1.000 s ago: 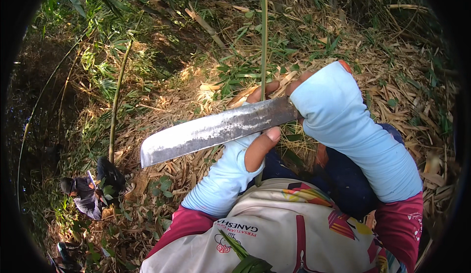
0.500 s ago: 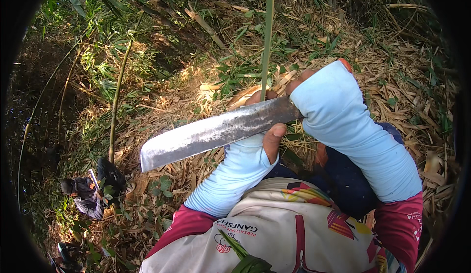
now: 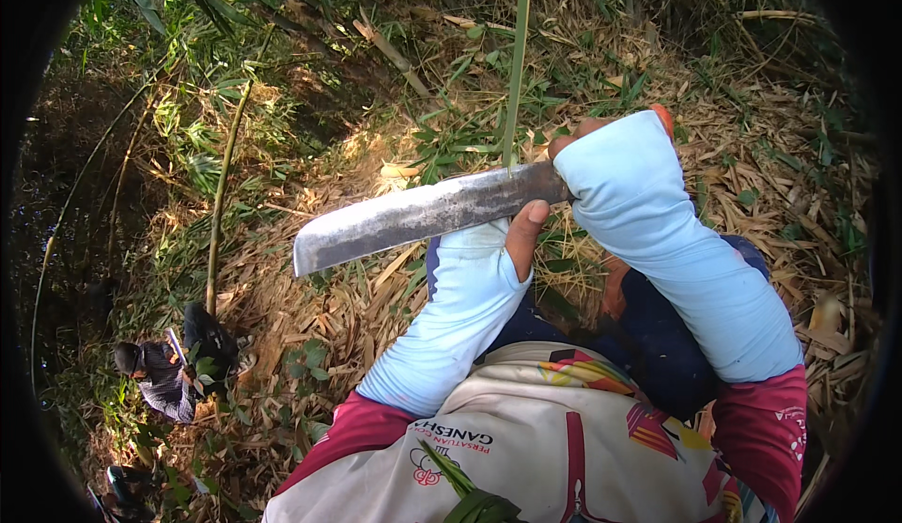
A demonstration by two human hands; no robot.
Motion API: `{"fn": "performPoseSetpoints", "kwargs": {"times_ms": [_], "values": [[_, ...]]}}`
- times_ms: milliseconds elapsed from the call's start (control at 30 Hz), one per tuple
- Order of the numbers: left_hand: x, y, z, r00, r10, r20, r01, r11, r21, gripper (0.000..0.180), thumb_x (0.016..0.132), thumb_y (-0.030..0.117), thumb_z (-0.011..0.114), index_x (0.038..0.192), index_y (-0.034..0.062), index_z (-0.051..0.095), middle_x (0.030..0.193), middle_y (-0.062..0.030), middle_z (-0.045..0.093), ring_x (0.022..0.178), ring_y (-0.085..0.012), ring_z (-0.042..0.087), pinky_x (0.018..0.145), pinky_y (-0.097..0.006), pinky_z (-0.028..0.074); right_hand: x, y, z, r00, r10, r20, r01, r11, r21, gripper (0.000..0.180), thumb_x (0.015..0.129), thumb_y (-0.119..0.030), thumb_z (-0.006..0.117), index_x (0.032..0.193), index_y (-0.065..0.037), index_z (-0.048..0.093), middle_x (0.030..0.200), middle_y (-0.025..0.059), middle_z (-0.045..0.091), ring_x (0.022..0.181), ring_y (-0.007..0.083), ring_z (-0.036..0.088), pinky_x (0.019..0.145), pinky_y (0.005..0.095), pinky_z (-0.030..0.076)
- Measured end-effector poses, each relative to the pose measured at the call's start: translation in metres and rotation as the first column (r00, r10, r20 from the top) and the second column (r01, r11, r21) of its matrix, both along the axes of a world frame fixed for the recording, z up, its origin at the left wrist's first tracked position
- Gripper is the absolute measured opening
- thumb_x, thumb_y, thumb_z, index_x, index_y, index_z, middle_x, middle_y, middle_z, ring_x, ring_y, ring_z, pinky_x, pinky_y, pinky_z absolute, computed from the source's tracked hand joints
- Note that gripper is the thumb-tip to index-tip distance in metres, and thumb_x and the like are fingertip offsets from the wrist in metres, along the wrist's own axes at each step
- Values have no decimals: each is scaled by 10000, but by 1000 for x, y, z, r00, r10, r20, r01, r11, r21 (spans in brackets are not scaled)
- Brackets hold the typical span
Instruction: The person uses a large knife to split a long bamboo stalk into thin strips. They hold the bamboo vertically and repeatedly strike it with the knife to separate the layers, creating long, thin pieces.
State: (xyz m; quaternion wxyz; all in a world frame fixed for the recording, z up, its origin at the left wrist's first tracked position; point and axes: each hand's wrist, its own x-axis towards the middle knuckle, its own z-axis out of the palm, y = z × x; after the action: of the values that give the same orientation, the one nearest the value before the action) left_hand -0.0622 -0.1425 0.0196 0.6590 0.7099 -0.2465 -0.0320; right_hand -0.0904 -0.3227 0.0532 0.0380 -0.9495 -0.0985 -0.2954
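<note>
My right hand (image 3: pixel 581 136) is closed round the handle of a machete (image 3: pixel 404 215); an orange handle end shows past the pale blue sleeve. The broad, dark-stained blade lies across in front of me, its blunt tip to the left. Under it is my left hand (image 3: pixel 525 236), thumb raised along the near edge and the other fingers hidden by the blade. A long, thin green strip, like split bamboo (image 3: pixel 517 62), runs from the far edge down to the blade at my left hand, which appears to grip its lower end. Pale blue sleeves cover both forearms.
Dry leaves and stalks (image 3: pixel 752 156) litter the ground. Another person (image 3: pixel 164 377) sits low at the left, holding a light, narrow object. Upright thin stalks (image 3: pixel 225 185) stand nearby, and a cut stump (image 3: pixel 390 53) leans farther off. Green leaves (image 3: pixel 458 485) hang close at the bottom.
The machete has shifted to the right and slightly away from me, its tip rising in the picture. Left fingers seen beyond the blade before are now covered. The strip tilts slightly more to the right.
</note>
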Motion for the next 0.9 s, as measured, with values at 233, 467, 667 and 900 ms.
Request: {"fn": "performPoseSetpoints", "kwargs": {"times_ms": [233,467,667,900], "values": [[12,-6,-2,997,-4,-80,14,992,127,414,878,242,727,1179,-10,596,1083,-135,653,1016,-214,601,944,-338,438,13,-7,-11,996,-84,0,84,994,-71,118,708,-232,637,779,-141,665,622,42,601,594,232,648,487,406,428],[18,-1,-11,989,-134,-65,133,991,-27,545,847,208,745,1270,-31,499,1280,-150,544,1189,-202,497,1067,-333,335,16,-7,-10,991,-126,-46,121,988,-99,68,675,-178,652,730,-141,668,616,45,618,607,243,657,478,417,426],[37,25,-45,981,-120,-153,136,986,100,638,845,222,725,1346,-9,405,1279,-158,507,1207,-237,467,1076,-349,320,23,3,-6,940,-197,-279,146,970,-192,25,647,-148,665,665,-138,677,603,37,628,596,246,650,466,425,403],[33,50,-52,966,-164,-202,206,955,211,278,914,305,619,998,45,564,946,-45,536,902,-162,486,873,-297,390,49,-29,-3,813,-293,-503,357,933,34,112,733,-87,637,831,-122,678,728,125,649,737,329,660,642,420,483]]}}
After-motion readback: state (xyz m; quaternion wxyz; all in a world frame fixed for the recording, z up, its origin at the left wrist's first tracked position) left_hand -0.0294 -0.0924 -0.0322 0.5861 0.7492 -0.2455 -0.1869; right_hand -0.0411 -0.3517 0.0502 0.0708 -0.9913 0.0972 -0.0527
